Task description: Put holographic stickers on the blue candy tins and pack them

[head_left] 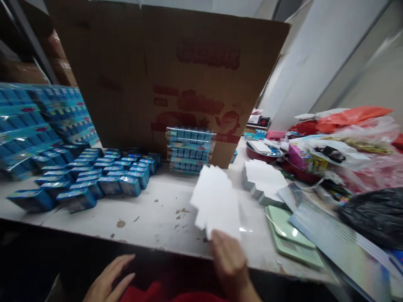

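Note:
My right hand is closed on the near end of a white die-cut card blank with notched edges, held low over the front of the table. The hand is slightly blurred. Below the table's front edge, my left hand holds nothing, its fingers and thumb apart. Many small blue boxes stand in rows on the table's left part. Behind the card blank is a clear-wrapped stack of blue boxes. A pile of similar white blanks lies to the right.
A large brown carton rises at the back of the worn white table. Wrapped blue packs are stacked at left. On the right are a pale green scale, clear plastic sheets, a black bag and a red bowl.

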`<state>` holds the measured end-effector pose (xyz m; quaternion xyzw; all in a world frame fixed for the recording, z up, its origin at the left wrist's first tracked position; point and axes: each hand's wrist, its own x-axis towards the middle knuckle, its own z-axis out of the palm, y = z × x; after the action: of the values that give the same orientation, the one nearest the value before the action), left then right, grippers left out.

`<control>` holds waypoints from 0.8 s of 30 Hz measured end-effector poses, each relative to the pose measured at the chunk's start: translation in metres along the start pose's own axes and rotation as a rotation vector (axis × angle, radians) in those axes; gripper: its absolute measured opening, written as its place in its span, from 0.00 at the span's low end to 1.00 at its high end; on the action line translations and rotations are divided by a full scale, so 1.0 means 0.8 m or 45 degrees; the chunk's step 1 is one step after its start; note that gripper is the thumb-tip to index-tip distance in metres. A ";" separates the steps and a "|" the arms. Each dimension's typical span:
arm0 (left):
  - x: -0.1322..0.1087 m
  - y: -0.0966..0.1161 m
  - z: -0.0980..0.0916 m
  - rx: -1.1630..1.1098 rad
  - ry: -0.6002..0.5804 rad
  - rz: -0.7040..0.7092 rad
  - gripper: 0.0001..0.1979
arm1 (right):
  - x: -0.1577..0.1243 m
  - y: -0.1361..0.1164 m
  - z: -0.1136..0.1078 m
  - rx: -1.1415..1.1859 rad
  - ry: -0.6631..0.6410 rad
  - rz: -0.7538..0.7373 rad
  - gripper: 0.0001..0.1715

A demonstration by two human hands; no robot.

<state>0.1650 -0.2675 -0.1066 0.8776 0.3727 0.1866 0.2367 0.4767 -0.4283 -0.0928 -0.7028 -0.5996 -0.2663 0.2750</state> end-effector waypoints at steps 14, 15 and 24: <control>0.058 -0.088 0.037 0.215 -0.055 0.719 0.15 | -0.039 -0.153 0.067 0.243 -0.610 -0.075 0.33; 0.059 -0.089 0.037 0.197 -0.050 0.727 0.14 | -0.040 -0.145 0.065 0.203 -0.611 -0.028 0.30; 0.093 -0.013 0.002 0.389 -0.372 0.806 0.11 | -0.032 -0.100 0.069 0.392 -0.620 -0.146 0.25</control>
<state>0.2087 -0.2062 -0.1021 0.9918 0.0692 0.0658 0.0845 0.3965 -0.3965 -0.1446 -0.6611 -0.7200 -0.0109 0.2109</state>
